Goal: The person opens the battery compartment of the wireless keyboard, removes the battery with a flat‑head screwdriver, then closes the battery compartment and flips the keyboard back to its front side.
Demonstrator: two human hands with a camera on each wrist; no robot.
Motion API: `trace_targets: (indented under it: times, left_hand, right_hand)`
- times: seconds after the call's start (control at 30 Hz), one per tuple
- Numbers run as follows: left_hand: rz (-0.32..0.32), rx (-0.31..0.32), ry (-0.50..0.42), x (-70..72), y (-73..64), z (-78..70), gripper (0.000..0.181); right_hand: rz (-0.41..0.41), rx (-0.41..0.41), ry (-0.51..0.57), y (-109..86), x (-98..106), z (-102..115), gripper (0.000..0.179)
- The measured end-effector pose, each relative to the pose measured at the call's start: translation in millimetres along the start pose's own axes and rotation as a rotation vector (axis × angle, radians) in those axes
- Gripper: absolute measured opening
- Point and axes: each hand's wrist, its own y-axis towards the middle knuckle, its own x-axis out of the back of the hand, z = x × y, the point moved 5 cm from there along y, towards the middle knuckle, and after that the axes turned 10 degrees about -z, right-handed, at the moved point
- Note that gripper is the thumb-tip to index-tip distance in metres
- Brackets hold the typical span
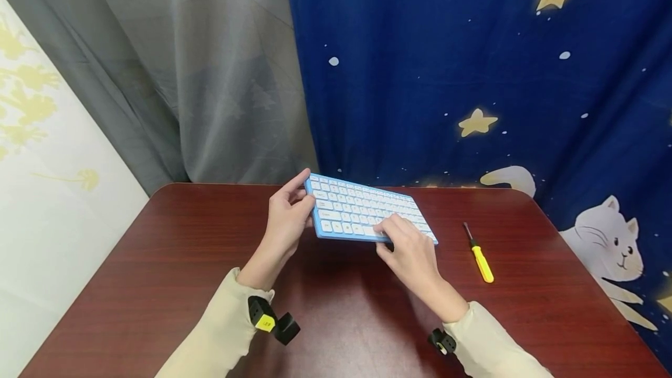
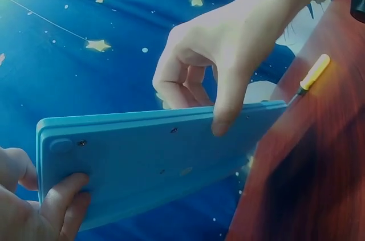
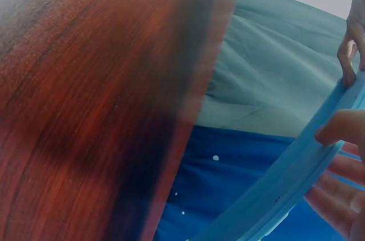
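Note:
A blue keyboard (image 1: 367, 209) with white keys is held tilted above the table, its keys toward the head camera. My left hand (image 1: 287, 214) grips its left end, thumb on the front edge and fingers behind. Along the lower edge, my right hand (image 1: 412, 249) pinches the keyboard, thumb underneath and fingers over the keys. In the left wrist view the blue underside (image 2: 142, 161) shows small screws and a rubber foot (image 2: 61, 146). To the right, a screwdriver (image 1: 482, 262) with a yellow handle lies on the table, touched by neither hand.
The dark red wooden table (image 1: 173, 284) has rounded far corners. Behind it hang a grey curtain (image 1: 236, 104) and a blue curtain (image 1: 420, 74) with stars and a cat. A white panel with yellow flowers (image 1: 47, 203) stands at the left.

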Motion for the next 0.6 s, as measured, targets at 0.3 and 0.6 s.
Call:
trace_targets:
  times: [0.3,0.6]
  left_hand:
    - [0.02,0.031,-0.112,-14.1,-0.8,-10.9,0.06]
    - [0.012,0.021,-0.184,-35.6,-2.4,-24.4,0.06]
  right_hand:
    - [-0.115,-0.004,0.006,5.5,5.7,-0.5,0.023]
    - [-0.158,-0.087,0.053,6.8,8.6,-3.6,0.021]
